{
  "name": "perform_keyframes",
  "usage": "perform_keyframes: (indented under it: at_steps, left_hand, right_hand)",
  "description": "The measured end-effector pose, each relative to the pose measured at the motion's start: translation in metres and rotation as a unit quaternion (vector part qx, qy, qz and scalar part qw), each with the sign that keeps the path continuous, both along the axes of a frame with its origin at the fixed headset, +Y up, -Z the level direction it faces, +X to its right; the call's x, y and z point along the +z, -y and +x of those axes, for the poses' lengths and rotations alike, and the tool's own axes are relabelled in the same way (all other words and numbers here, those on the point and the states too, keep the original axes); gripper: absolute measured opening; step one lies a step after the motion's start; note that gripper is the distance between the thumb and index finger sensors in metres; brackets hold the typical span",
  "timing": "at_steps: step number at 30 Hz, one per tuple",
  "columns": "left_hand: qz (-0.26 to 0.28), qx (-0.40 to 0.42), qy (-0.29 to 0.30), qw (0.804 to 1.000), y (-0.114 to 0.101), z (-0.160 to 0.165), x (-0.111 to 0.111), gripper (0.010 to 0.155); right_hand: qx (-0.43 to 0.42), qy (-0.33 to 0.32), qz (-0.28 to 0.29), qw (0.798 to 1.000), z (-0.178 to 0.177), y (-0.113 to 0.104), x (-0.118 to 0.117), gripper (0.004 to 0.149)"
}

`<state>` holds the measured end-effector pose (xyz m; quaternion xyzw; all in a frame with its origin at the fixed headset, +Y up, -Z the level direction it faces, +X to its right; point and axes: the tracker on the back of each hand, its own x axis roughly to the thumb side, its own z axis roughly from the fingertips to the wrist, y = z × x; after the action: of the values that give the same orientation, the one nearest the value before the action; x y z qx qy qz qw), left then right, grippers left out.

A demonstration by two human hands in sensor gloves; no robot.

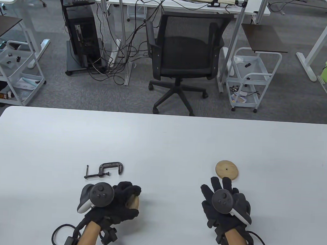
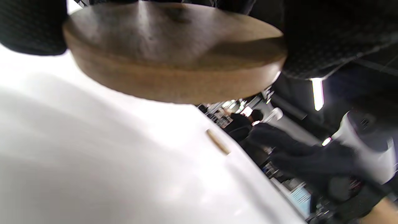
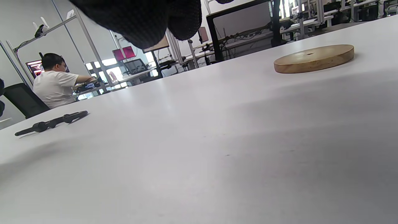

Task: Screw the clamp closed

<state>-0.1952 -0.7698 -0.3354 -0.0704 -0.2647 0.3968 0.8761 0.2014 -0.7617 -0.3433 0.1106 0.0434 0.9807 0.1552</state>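
Plainly the job has scarcely begun: the clamp (image 1: 105, 169) lies flat on the white counter (image 1: 162, 136) with its screw backed well out and its mouth gaping, touched by neither of the hands. It sits just beyond the left hand (image 1: 111, 201), which curls its fingers around a wooden disc (image 2: 174, 53) held just above the counter, as the left wrist view shows from below. The right hand (image 1: 225, 203) rests palm down with fingers spread, holding nothing, its fingertips just short of a second wooden disc (image 1: 226, 169) lying flat near it. Judging from this, what remains is nearly everything: the discs presumably go into the clamp's mouth, and the screw has yet to be turned down until it closes. The counter is smooth, matte and pale, with rounded far corners. Beyond it stretches a grey carpeted office holding a black mesh chair (image 1: 183, 54), white wheeled carts (image 1: 250, 78), a computer tower with tangled cables, and more white desks; the right wrist view catches a seated man in a white shirt (image 3: 56, 84) far off.
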Motion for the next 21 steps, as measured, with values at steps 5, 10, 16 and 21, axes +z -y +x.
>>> perform_keyframes:
  at_steps: [5, 10, 16, 21]
  left_hand:
    - [-0.012, 0.111, -0.005, 0.994, 0.001, -0.004, 0.0, 0.085]
    - [-0.033, 0.195, 0.0, 0.98, 0.005, -0.009, -0.002, 0.085]
    - [-0.044, 0.263, 0.004, 0.964, 0.004, -0.011, -0.001, 0.085]
    - [-0.035, 0.257, 0.006, 0.966, 0.0, -0.012, 0.0, 0.086]
  right_hand:
    - [-0.018, 0.009, 0.007, 1.0, 0.009, -0.005, -0.001, 0.067]
    - [-0.075, -0.003, 0.007, 0.997, 0.019, -0.014, -0.001, 0.075]
    - [-0.095, 0.005, 0.007, 0.995, 0.021, -0.027, -0.017, 0.076]
    - [-0.052, 0.031, -0.008, 0.998, 0.032, -0.038, -0.044, 0.077]
